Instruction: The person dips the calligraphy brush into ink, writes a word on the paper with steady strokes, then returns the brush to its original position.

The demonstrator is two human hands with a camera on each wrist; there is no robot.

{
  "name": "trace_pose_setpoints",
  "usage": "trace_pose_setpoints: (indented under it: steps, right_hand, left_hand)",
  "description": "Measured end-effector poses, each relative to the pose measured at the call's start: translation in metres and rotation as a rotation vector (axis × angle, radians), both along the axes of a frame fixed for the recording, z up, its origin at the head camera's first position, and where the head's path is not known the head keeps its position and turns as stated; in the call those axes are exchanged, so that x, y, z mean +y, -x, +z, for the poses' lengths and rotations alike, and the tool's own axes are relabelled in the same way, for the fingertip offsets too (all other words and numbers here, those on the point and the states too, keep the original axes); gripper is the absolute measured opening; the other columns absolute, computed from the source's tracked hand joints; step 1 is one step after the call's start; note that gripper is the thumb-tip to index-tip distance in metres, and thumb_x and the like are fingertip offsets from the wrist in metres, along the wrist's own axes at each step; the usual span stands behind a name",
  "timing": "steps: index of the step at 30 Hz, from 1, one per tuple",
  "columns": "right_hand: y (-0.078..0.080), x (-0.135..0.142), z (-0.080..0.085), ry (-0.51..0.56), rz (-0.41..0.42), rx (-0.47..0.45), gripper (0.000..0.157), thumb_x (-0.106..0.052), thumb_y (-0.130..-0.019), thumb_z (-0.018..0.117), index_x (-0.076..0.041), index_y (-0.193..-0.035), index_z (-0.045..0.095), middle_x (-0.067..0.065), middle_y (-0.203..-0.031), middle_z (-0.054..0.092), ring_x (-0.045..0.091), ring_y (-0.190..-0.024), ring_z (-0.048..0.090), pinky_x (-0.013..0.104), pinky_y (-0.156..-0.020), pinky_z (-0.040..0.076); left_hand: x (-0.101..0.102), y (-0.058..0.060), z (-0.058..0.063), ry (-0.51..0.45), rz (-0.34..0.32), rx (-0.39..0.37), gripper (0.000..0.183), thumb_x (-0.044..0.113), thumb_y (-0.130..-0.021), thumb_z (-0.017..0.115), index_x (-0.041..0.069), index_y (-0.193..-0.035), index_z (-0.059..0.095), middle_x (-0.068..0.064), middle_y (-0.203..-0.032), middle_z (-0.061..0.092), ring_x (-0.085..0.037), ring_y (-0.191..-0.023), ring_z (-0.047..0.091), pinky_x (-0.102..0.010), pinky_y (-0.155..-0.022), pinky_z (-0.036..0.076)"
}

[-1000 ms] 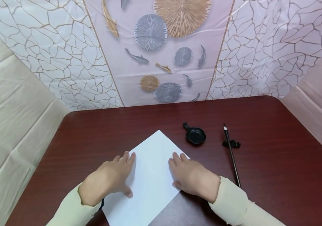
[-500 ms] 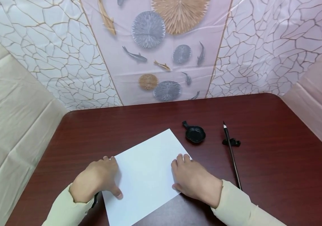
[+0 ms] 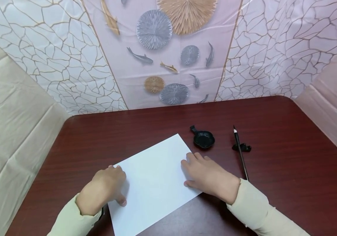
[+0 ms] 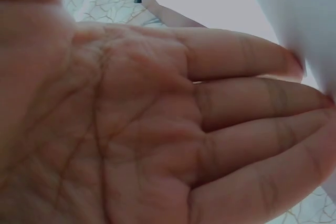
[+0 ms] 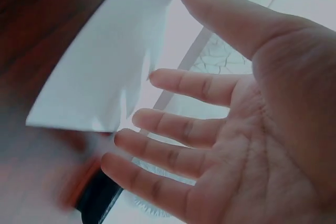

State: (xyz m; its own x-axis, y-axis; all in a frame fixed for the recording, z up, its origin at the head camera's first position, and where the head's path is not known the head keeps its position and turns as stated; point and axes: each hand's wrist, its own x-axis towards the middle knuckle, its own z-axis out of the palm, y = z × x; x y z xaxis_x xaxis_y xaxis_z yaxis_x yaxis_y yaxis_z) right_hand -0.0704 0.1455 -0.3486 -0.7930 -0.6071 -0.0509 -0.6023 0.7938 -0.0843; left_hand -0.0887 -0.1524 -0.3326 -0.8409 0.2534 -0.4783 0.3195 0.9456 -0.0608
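Note:
A blank white sheet of paper [image 3: 153,183] lies slanted on the dark red table between both hands. At its left edge my left hand [image 3: 102,188] rests with the fingertips on the paper and the thumb spread over it. My right hand [image 3: 211,177] touches the right edge, thumb apart from the other fingers. Seen from the left wrist, the fingers [image 4: 241,103] are fairly straight and meet the sheet at their tips. In the right wrist view the fingers [image 5: 173,129] extend loosely, with fingertips and thumb at the paper [image 5: 105,61].
Beyond the sheet's right corner stands a small black ink dish [image 3: 203,139] with a short handle. Farther right, a writing brush [image 3: 240,154] leans on a black brush rest [image 3: 246,148], its lower end hidden by the right sleeve. Patterned cloth [image 3: 174,72] hangs behind the table [image 3: 112,137].
The sheet has turned clockwise, its top corner shifting right towards the ink dish. My left hand has moved left with the sheet's edge, and my right hand slightly right.

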Motion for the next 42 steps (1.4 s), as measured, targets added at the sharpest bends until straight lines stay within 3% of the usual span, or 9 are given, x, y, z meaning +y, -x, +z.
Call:
trace_pose_setpoints:
  steps: [5,8,14,18,28,30,36,40,42]
  right_hand:
    - [0.002,0.007,0.003,0.045,0.000,-0.027,0.052,-0.028,-0.090,0.086,-0.001,-0.126,0.059,0.019,-0.126,0.057,0.036,-0.116,0.059,0.052,-0.092,0.055]
    - [0.003,0.008,0.004,0.058,0.000,-0.059,0.057,-0.029,-0.090,0.086,-0.001,-0.131,0.057,0.021,-0.134,0.055,0.038,-0.125,0.057,0.054,-0.099,0.053]
    - [0.006,0.005,0.004,0.061,-0.035,-0.183,0.073,-0.033,-0.092,0.085,-0.001,-0.146,0.049,0.027,-0.151,0.046,0.044,-0.142,0.047,0.058,-0.110,0.047]
    - [0.006,0.004,0.003,0.073,-0.043,-0.222,0.078,-0.034,-0.090,0.086,-0.001,-0.149,0.048,0.029,-0.156,0.043,0.047,-0.146,0.042,0.058,-0.112,0.045]
    - [0.005,0.006,0.002,0.072,-0.069,-0.313,0.091,-0.040,-0.088,0.088,0.000,-0.155,0.042,0.029,-0.163,0.034,0.049,-0.153,0.033,0.057,-0.116,0.041]
    - [0.005,0.006,0.002,0.065,-0.074,-0.327,0.091,-0.041,-0.087,0.088,-0.001,-0.155,0.042,0.029,-0.164,0.034,0.050,-0.153,0.031,0.058,-0.115,0.041]
    - [0.002,0.000,0.001,0.022,-0.099,-0.334,0.090,-0.040,-0.088,0.087,0.002,-0.155,0.042,0.031,-0.165,0.031,0.054,-0.153,0.029,0.057,-0.111,0.046]
    - [-0.001,-0.003,0.000,-0.030,-0.095,-0.305,0.089,-0.039,-0.089,0.085,0.005,-0.154,0.043,0.035,-0.162,0.033,0.057,-0.150,0.032,0.058,-0.110,0.047]
    - [-0.002,-0.005,0.000,-0.053,-0.099,-0.304,0.089,-0.039,-0.090,0.085,0.006,-0.154,0.043,0.035,-0.162,0.033,0.058,-0.149,0.033,0.059,-0.112,0.045]
  left_hand:
    - [0.001,-0.007,0.001,-0.058,-0.053,0.082,0.050,0.021,-0.056,0.104,0.001,-0.087,0.070,-0.012,-0.091,0.068,-0.032,-0.078,0.066,-0.050,-0.076,0.058]
    - [0.000,-0.010,0.001,-0.078,-0.067,0.110,0.046,0.015,-0.053,0.103,0.003,-0.079,0.067,-0.009,-0.082,0.064,-0.029,-0.069,0.061,-0.047,-0.071,0.057]
    - [0.003,-0.013,0.000,-0.038,-0.069,0.088,0.046,0.010,-0.050,0.101,0.003,-0.079,0.066,-0.010,-0.083,0.064,-0.031,-0.073,0.064,-0.050,-0.072,0.058]
    - [0.007,-0.016,-0.003,-0.003,-0.067,0.059,0.052,0.014,-0.049,0.104,0.000,-0.086,0.070,-0.014,-0.093,0.067,-0.035,-0.084,0.068,-0.053,-0.075,0.059]
    - [0.018,-0.020,-0.004,0.093,-0.101,0.042,0.087,0.015,-0.051,0.105,-0.007,-0.127,0.070,-0.023,-0.136,0.067,-0.040,-0.114,0.068,-0.050,-0.079,0.061]
    - [0.018,-0.021,-0.004,0.092,-0.110,0.063,0.085,0.014,-0.050,0.105,-0.008,-0.124,0.071,-0.023,-0.129,0.069,-0.037,-0.107,0.070,-0.047,-0.074,0.061]
    - [0.014,-0.023,-0.003,0.074,-0.142,0.146,0.056,0.012,-0.045,0.104,0.000,-0.087,0.070,-0.012,-0.088,0.063,-0.029,-0.075,0.064,-0.042,-0.063,0.058]
    - [0.014,-0.023,-0.003,0.066,-0.138,0.150,0.052,0.010,-0.044,0.103,0.003,-0.079,0.065,-0.010,-0.081,0.057,-0.028,-0.070,0.061,-0.042,-0.061,0.058]
    - [0.014,-0.023,-0.003,0.075,-0.144,0.149,0.056,0.012,-0.044,0.103,-0.001,-0.086,0.068,-0.012,-0.086,0.062,-0.028,-0.073,0.064,-0.042,-0.062,0.059]
